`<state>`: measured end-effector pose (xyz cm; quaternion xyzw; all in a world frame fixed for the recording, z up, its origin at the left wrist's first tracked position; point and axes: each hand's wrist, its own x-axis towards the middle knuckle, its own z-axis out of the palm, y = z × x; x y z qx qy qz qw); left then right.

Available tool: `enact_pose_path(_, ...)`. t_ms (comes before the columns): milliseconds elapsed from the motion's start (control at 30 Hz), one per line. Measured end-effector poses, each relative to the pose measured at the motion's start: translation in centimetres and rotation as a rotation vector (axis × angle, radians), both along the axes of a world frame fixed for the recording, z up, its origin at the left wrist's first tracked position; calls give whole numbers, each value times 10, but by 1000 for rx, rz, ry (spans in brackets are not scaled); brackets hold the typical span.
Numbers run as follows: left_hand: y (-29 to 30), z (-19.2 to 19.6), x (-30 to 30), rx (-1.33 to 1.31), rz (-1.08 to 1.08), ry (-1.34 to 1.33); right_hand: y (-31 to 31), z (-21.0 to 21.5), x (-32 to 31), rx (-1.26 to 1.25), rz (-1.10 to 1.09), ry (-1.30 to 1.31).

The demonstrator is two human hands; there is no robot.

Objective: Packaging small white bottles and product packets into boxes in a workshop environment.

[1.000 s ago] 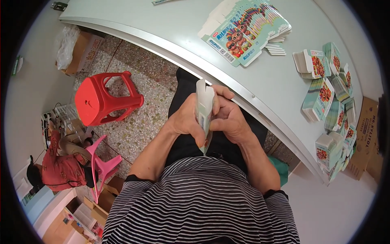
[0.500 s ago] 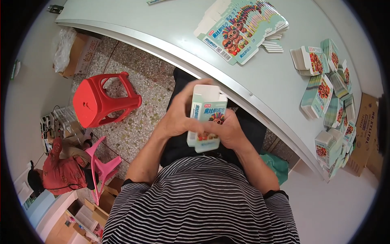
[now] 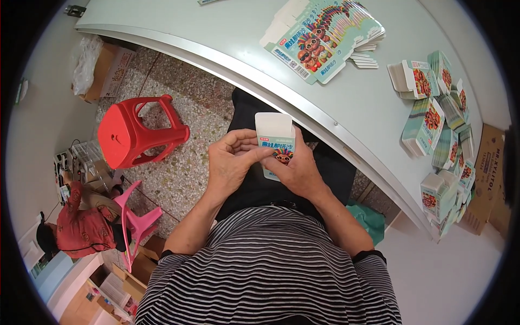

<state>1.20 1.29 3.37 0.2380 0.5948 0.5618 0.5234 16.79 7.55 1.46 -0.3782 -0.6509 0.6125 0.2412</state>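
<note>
- Head view: the left hand and the right hand meet over the lap, both pinching one small carton between them.
- Left hand: thumb laid across the printed front, fingers curled in at the left edge; their tips are partly hidden.
- Right hand: palm along the right edge, thumb across the front close to the other thumb; the fingers behind are out of sight.
- The carton's long axis runs away from the body, roughly in line with the gap between the forearms. Its white flap stands clear of the fingers at the far end, toward the desk; neither hand covers it. Whether the body is flat or opened out, I cannot tell.
- Beyond the hands, ahead and to the right, overlapping flat cartons lie fanned on the desk.
- Farther right, carton bundles are heaped on the desk, nearer the right hand than the left.
- Left of the hands, a red stool stands on the speckled floor; a pink chair and a person in a red top are farther off.
</note>
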Motion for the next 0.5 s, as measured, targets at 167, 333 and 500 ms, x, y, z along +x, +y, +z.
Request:
enact_pose_path(167,-3,-2,-6,9,-60,-47,-1,11,4,-250,59,352)
enact_pose_path(333,-9,-5,-14,-9,-108,-34,10,-10,23,-519,132,316)
enact_pose_path(500,-14,-23,-20,-72,-47,-244,3,-27,12,-487,153,148)
